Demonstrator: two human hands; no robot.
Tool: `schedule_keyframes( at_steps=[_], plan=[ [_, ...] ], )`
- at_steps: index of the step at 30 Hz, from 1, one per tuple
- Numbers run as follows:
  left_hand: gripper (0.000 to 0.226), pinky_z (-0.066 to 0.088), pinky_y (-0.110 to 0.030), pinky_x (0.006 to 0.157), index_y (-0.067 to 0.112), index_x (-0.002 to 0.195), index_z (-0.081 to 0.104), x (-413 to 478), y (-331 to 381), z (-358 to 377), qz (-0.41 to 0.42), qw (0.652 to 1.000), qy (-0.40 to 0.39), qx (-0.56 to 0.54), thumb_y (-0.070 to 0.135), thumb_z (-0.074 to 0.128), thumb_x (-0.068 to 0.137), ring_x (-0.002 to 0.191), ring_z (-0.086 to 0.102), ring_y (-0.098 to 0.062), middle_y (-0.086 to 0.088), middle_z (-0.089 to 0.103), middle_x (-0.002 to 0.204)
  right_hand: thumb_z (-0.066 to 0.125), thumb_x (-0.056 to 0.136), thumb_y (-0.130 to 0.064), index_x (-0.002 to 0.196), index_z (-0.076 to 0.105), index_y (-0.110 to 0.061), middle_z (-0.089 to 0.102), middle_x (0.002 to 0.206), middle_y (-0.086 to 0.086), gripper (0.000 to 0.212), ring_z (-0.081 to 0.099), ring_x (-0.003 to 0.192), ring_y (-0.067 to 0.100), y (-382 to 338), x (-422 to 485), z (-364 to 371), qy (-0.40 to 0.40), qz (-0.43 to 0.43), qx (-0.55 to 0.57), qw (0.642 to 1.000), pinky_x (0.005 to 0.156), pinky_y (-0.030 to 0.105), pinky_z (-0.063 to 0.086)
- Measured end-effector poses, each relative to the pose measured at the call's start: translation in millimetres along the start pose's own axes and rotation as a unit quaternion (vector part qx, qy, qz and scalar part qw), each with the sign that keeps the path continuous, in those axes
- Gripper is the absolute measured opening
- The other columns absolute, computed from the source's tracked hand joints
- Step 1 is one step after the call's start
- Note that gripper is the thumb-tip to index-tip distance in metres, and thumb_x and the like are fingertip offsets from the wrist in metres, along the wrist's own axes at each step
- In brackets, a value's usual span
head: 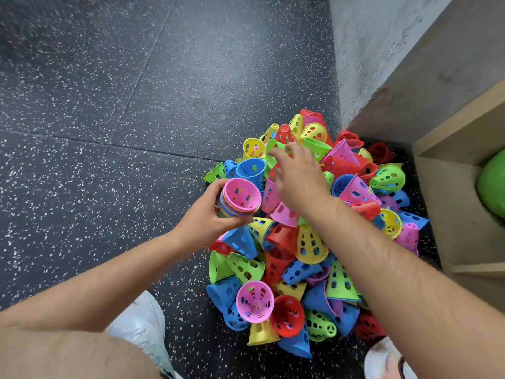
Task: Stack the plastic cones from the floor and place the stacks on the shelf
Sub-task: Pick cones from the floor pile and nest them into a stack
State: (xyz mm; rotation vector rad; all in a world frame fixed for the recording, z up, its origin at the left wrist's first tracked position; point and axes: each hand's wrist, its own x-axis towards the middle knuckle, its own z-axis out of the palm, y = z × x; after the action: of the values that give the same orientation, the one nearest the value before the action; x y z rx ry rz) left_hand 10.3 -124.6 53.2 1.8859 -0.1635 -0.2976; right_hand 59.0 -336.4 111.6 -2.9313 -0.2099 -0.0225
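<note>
The left hand (pixel 207 217) gripped a short stack (pixel 226 207), pink cone (pixel 242 195) uppermost, above the floor pile (pixel 308 250); the right hand (pixel 297 184), fingers loose, hung over a green cone (pixel 273 151); a hasty grab could tumble neighbours, I judged.

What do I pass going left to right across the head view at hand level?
Speckled floor, left hand, stack of cones it grips, right hand, wooden shelf, green ball.

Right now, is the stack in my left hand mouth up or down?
Mouth up, tilted: the left hand grips the stack, whose pink top cone shows its open inside.
</note>
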Motion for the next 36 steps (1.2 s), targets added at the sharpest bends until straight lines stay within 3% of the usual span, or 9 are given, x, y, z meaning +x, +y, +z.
schedule_keyframes(
  at_steps=[4, 10, 16, 19, 22, 27, 31, 33, 36],
  plan=[
    [0.067, 0.051, -0.031, 0.100, 0.041, 0.125, 0.053, 2.9, 2.6, 3.5, -0.003, 1.000, -0.001, 0.004, 0.039, 0.093, 0.072, 0.112, 0.065, -0.001, 0.025, 0.066, 0.121, 0.055, 0.096, -0.020, 0.141, 0.050, -0.030, 0.036, 0.148, 0.016, 0.047, 0.038, 0.133, 0.037, 9.0, 18.8, -0.7, -0.077, 0.032, -0.082, 0.993, 0.108, 0.045, 0.036],
    [0.066, 0.049, -0.020, 0.095, 0.032, 0.128, 0.055, -1.9, -2.0, 2.8, -0.012, 1.000, -0.002, 0.006, 0.033, 0.093, 0.074, 0.111, 0.065, 0.001, 0.025, 0.066, 0.118, 0.056, 0.096, -0.010, 0.122, 0.057, -0.020, 0.044, 0.123, 0.013, 0.029, 0.051, 0.113, 0.036, 13.4, 19.0, 2.7, -0.084, 0.023, -0.075, 0.993, 0.092, 0.044, 0.046],
    [0.067, 0.050, -0.015, 0.089, 0.033, 0.127, 0.055, 0.9, 13.7, 0.8, -0.023, 1.000, -0.008, 0.001, 0.031, 0.094, 0.073, 0.105, 0.066, 0.004, 0.027, 0.067, 0.114, 0.057, 0.100, -0.024, 0.121, 0.059, -0.022, 0.047, 0.105, 0.008, 0.021, 0.056, 0.100, 0.032, 18.5, 25.4, -63.7, -0.093, -0.032, -0.012, 0.995, 0.076, 0.035, 0.041],
    [0.069, 0.048, -0.009, 0.084, 0.029, 0.127, 0.055, 7.6, 38.7, -2.3, -0.017, 0.999, -0.035, -0.005, 0.027, 0.094, 0.070, 0.100, 0.067, 0.007, 0.021, 0.071, 0.112, 0.059, 0.099, -0.030, 0.113, 0.061, -0.024, 0.056, 0.103, 0.007, 0.016, 0.057, 0.101, 0.030, 14.7, 20.7, -118.4, -0.075, -0.109, 0.035, 0.991, 0.084, 0.040, 0.045],
    [0.070, 0.052, -0.013, 0.080, 0.025, 0.125, 0.054, 20.6, 74.7, -5.6, -0.010, 0.996, -0.083, -0.005, 0.024, 0.095, 0.068, 0.095, 0.066, 0.006, 0.014, 0.072, 0.109, 0.059, 0.099, -0.033, 0.111, 0.063, -0.027, 0.060, 0.102, 0.005, 0.014, 0.056, 0.098, 0.025, 14.6, 5.4, -159.5, -0.070, -0.160, 0.072, 0.982, 0.088, 0.042, 0.044],
    [0.084, 0.058, -0.030, 0.092, 0.029, 0.124, 0.051, 43.2, 124.5, -13.5, -0.005, 0.986, -0.149, 0.073, 0.050, 0.096, 0.056, 0.104, 0.070, -0.007, 0.011, 0.074, 0.111, 0.058, 0.096, -0.040, 0.112, 0.061, -0.037, 0.060, 0.102, 0.000, 0.016, 0.058, 0.098, 0.023, 30.8, -16.5, -173.5, -0.099, -0.168, 0.092, 0.976, 0.089, 0.045, 0.047],
    [0.075, 0.055, -0.019, 0.086, 0.027, 0.122, 0.050, 49.8, 144.2, -3.0, -0.001, 0.980, -0.154, 0.124, 0.036, 0.099, 0.066, 0.094, 0.068, 0.000, 0.010, 0.074, 0.107, 0.066, 0.095, -0.032, 0.110, 0.066, -0.019, 0.065, 0.103, -0.001, 0.020, 0.055, 0.095, 0.014, 42.1, -30.8, -158.0, -0.092, -0.189, 0.114, 0.971, 0.089, 0.031, 0.043],
    [0.074, 0.053, -0.014, 0.082, 0.026, 0.125, 0.050, 48.8, 142.8, 11.5, -0.011, 0.981, -0.156, 0.110, 0.029, 0.098, 0.068, 0.091, 0.067, 0.004, 0.010, 0.073, 0.108, 0.067, 0.093, -0.034, 0.121, 0.062, -0.020, 0.065, 0.114, -0.006, 0.032, 0.056, 0.101, 0.008, 50.9, -37.0, -148.1, -0.115, -0.156, 0.129, 0.973, 0.091, 0.024, 0.042],
    [0.064, 0.050, -0.013, 0.081, 0.033, 0.117, 0.051, 41.0, 127.0, 31.9, -0.024, 0.985, -0.153, 0.081, 0.023, 0.096, 0.072, 0.088, 0.067, 0.010, 0.015, 0.072, 0.102, 0.063, 0.094, -0.037, 0.131, 0.055, -0.026, 0.061, 0.131, -0.011, 0.040, 0.055, 0.120, 0.007, 62.6, -47.3, -128.8, -0.181, -0.129, 0.140, 0.965, 0.104, 0.028, 0.042]
  ],
)
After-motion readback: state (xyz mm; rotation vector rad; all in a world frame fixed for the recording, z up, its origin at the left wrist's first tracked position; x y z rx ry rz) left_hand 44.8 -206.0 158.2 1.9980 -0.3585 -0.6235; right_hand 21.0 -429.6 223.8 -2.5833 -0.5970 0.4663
